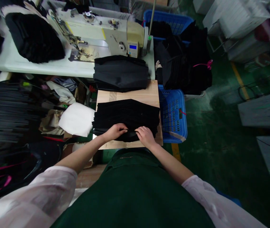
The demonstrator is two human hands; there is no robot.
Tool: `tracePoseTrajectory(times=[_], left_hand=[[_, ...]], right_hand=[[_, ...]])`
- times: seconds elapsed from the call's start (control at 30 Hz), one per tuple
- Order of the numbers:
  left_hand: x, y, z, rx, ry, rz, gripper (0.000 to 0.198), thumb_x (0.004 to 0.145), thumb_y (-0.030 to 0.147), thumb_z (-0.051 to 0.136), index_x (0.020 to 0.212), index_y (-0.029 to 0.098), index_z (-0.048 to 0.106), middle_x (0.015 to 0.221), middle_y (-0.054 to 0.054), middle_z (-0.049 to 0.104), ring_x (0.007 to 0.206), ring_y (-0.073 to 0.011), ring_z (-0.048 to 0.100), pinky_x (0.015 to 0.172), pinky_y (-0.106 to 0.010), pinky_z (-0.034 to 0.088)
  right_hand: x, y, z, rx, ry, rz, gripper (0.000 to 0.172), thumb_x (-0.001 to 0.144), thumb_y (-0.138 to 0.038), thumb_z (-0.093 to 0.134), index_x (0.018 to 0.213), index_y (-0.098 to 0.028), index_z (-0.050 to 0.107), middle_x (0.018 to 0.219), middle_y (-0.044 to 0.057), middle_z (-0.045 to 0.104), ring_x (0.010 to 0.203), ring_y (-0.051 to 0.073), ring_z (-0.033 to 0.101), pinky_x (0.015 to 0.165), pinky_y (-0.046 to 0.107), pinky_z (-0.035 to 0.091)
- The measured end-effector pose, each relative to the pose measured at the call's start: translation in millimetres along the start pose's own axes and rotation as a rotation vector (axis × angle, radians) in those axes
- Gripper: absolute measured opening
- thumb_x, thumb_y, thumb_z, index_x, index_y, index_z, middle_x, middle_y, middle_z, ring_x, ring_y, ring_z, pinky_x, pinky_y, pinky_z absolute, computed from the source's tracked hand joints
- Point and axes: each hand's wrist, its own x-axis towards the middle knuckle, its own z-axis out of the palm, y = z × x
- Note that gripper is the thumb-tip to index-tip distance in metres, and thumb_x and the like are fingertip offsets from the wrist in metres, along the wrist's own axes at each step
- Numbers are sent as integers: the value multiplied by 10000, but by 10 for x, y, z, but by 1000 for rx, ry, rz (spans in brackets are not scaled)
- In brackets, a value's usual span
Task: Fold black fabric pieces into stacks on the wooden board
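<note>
A stack of black fabric pieces [127, 112] lies on a wooden board [130, 95] right in front of me. At the stack's near edge, my left hand [116, 130] pinches a black fabric piece between thumb and fingers. My right hand [145, 135] grips the same edge a short way to the right, its fingers curled down onto the cloth. How many layers are between the fingers I cannot make out. Behind this stack, a second pile of dark fabric [120, 72] sits partly on the board and partly on the sewing table [42, 68].
A sewing machine [101, 31] with a small lit display stands at the back. On the right are blue plastic baskets [174, 115] and black cloth bundles [184, 60] with a pink tie. White material [78, 118] and dark strips [4, 110] lie at left.
</note>
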Motion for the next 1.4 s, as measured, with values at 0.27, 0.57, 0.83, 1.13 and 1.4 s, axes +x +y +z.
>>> tracePoseTrajectory(times=[0.27,0.57,0.83,1.13,1.4], left_hand=[[-25,87,-3,383,64,235,225,927,266,509,906,166,710,916,-77,671,889,-175,611,802,-307,518],[-178,112,-56,653,0,349,260,965,211,413,1017,144,659,1025,-116,661,938,-198,599,803,-336,525],[51,200,-234,660,23,279,286,948,154,391,1157,151,587,1067,-107,654,977,-203,591,852,-346,502],[401,464,-80,813,230,-271,168,898,212,480,981,139,607,928,-147,647,890,-286,613,666,-338,459],[109,254,40,550,190,-486,475,910,478,447,605,166,635,596,-83,631,626,-207,629,568,-272,409]], right_hand=[[-308,302,-97,-140,134,120,184,962,-218,502,982,-180,682,884,55,718,820,192,587,780,342,364],[-379,31,-106,-53,149,-6,216,972,-271,471,925,-172,657,971,86,675,915,197,574,824,345,410],[-33,-91,338,-79,-155,-117,211,928,-215,550,1112,-209,653,1201,85,634,1107,214,545,844,347,497],[16,83,294,-79,-204,-310,177,903,-281,598,1025,-183,680,1161,104,639,1074,217,535,825,340,477],[38,-79,367,-99,-223,-277,104,865,-122,560,835,-148,656,1072,111,653,984,217,548,762,321,469]])
